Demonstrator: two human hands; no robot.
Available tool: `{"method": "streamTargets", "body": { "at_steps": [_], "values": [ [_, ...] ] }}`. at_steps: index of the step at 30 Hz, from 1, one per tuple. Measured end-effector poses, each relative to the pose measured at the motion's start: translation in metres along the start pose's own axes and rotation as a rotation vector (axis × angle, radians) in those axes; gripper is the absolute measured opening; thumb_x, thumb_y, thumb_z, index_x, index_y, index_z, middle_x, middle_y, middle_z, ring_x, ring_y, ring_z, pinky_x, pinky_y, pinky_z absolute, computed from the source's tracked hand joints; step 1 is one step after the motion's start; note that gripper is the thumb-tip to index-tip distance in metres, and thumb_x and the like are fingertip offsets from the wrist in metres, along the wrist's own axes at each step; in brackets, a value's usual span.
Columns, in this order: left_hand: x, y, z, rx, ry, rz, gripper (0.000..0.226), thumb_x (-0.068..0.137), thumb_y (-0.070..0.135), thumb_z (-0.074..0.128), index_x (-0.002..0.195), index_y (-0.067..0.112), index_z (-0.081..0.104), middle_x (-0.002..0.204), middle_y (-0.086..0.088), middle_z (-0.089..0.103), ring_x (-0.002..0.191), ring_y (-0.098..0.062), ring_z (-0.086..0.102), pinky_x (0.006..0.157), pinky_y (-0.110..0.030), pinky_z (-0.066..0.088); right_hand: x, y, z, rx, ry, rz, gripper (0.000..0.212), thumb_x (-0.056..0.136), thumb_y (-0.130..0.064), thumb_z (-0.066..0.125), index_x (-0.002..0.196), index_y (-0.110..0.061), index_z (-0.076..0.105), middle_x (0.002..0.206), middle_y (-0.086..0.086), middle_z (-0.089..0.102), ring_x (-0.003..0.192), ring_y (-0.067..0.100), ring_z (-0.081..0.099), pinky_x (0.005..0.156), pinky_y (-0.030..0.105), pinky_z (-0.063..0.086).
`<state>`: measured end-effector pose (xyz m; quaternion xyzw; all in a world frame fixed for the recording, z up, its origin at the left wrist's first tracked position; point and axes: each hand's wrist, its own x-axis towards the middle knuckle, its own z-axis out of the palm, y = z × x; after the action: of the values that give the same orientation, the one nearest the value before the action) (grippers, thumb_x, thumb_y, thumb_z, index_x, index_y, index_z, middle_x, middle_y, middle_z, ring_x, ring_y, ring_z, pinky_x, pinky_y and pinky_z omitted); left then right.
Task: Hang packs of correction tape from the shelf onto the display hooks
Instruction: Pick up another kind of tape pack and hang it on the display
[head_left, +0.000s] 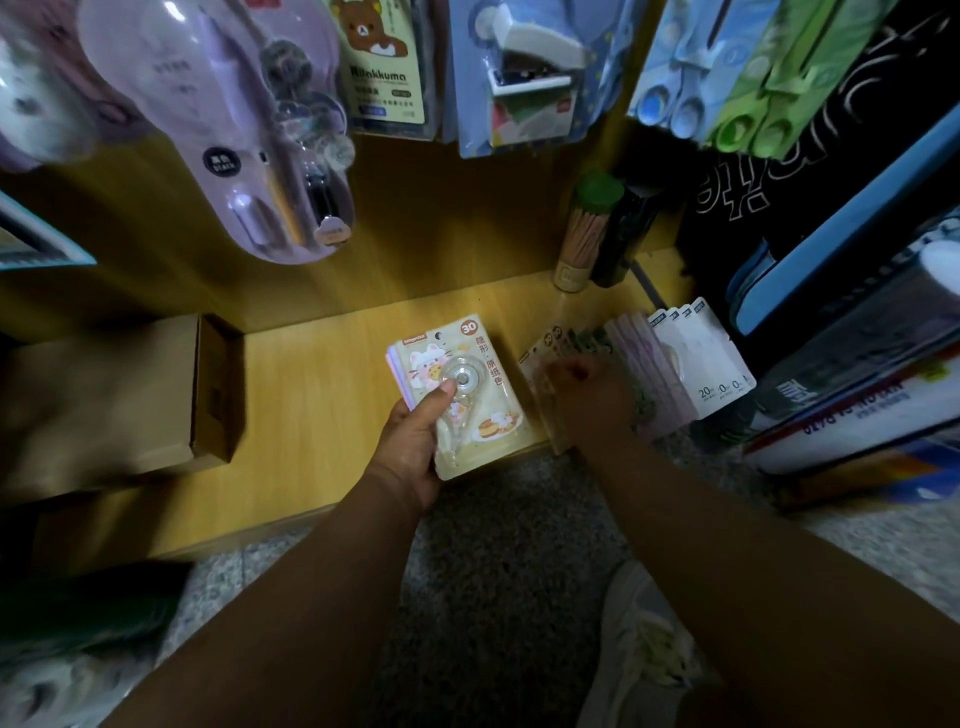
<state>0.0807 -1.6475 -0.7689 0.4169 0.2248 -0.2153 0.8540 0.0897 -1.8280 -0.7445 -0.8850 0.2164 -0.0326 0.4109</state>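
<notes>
Left hand (415, 431) grips a stack of packs (470, 395) (thumb on top); right hand (592, 395) pinches more beside it on the shelf (311, 395); best to align holes.

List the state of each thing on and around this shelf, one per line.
Left hand: gripping a small stack of tape packs.
Right hand: reaching into the row of packs lying on the shelf.
Cardboard box: closed, on shelf.
Pencil tube: upright, capped.

Small stack of yellow correction tape packs (475, 395) held above wooden shelf (311, 395), further packs (623, 374) fanned flat at right
</notes>
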Motion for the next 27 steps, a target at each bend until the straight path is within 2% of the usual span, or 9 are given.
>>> {"method": "streamTargets", "body": {
  "at_steps": [2,4,8,11,15,18,22,24,27],
  "values": [
    [0.002,-0.002,-0.003,-0.003,-0.008,-0.002,0.065,0.073,0.026,0.073,0.134,0.009,0.056,0.127,-0.018,0.064,0.116,-0.037,0.062,0.087,-0.051,0.056,0.013,0.014,-0.003,-0.161,0.098,0.03,0.027,0.089,-0.035,0.058,0.096,-0.012,0.069,0.096,0.008,0.067,0.091,0.025,0.063,0.083,0.035,0.049],
    [0.003,-0.004,-0.005,-0.004,-0.023,-0.006,0.062,0.075,0.025,0.07,0.133,0.008,0.056,0.127,-0.018,0.064,0.117,-0.037,0.061,0.087,-0.051,0.056,0.022,0.023,-0.005,-0.274,0.13,0.062,0.033,0.088,-0.035,0.057,0.103,-0.008,0.067,0.103,0.012,0.066,0.096,0.03,0.063,0.084,0.038,0.051],
    [0.007,-0.007,-0.012,-0.006,-0.021,-0.027,0.063,0.075,0.026,0.072,0.134,0.009,0.057,0.13,-0.019,0.062,0.119,-0.038,0.059,0.091,-0.056,0.052,0.032,0.033,0.003,-0.537,0.088,0.057,0.043,0.091,-0.038,0.053,0.114,-0.002,0.062,0.116,0.017,0.06,0.106,0.035,0.059,0.091,0.044,0.048],
    [0.007,-0.007,-0.016,-0.007,-0.037,-0.039,0.06,0.077,0.025,0.07,0.133,0.01,0.057,0.128,-0.018,0.064,0.118,-0.038,0.06,0.091,-0.055,0.053,0.035,0.035,0.011,-0.598,0.027,0.038,0.04,0.093,-0.033,0.051,0.114,0.0,0.061,0.118,0.019,0.06,0.11,0.034,0.057,0.092,0.041,0.044],
    [0.006,-0.004,-0.018,-0.02,-0.048,-0.044,0.058,0.077,0.023,0.068,0.133,0.01,0.057,0.127,-0.018,0.064,0.117,-0.037,0.061,0.09,-0.054,0.054,0.039,0.032,0.012,-0.507,0.003,0.09,0.031,0.091,-0.023,0.051,0.112,-0.003,0.063,0.118,0.016,0.06,0.112,0.034,0.056,0.092,0.041,0.044],
    [0.006,-0.001,-0.02,-0.025,-0.005,-0.041,0.062,0.075,0.023,0.071,0.134,0.01,0.056,0.127,-0.018,0.064,0.116,-0.037,0.061,0.087,-0.055,0.055,0.035,0.025,0.013,-0.433,0.128,0.102,0.038,0.093,-0.023,0.05,0.12,0.003,0.056,0.123,0.02,0.057,0.114,0.038,0.054,0.096,0.046,0.045],
    [0.003,0.004,-0.026,-0.032,0.058,-0.022,0.068,0.072,0.025,0.076,0.135,0.012,0.055,0.127,-0.018,0.064,0.115,-0.036,0.063,0.085,-0.055,0.055,0.036,0.015,0.004,-0.121,0.197,0.009,0.026,0.087,-0.024,0.056,0.094,-0.002,0.068,0.099,0.021,0.065,0.094,0.037,0.062,0.083,0.047,0.053],
    [0.001,0.007,-0.028,-0.047,0.071,-0.011,0.068,0.073,0.025,0.076,0.135,0.012,0.054,0.126,-0.017,0.065,0.114,-0.036,0.063,0.082,-0.054,0.056,0.036,0.008,-0.006,0.053,0.222,-0.039,0.026,0.086,-0.023,0.058,0.087,0.001,0.07,0.091,0.017,0.067,0.091,0.033,0.063,0.082,0.041,0.053],
    [-0.005,0.01,-0.026,-0.066,0.103,0.029,0.069,0.073,0.027,0.076,0.136,0.011,0.052,0.124,-0.016,0.066,0.111,-0.036,0.065,0.075,-0.048,0.058,0.02,-0.014,-0.019,0.292,0.026,0.027,0.017,0.089,-0.02,0.061,0.078,-0.011,0.071,0.072,0.003,0.064,0.071,0.017,0.06,0.067,0.027,0.048]
  ]
}}
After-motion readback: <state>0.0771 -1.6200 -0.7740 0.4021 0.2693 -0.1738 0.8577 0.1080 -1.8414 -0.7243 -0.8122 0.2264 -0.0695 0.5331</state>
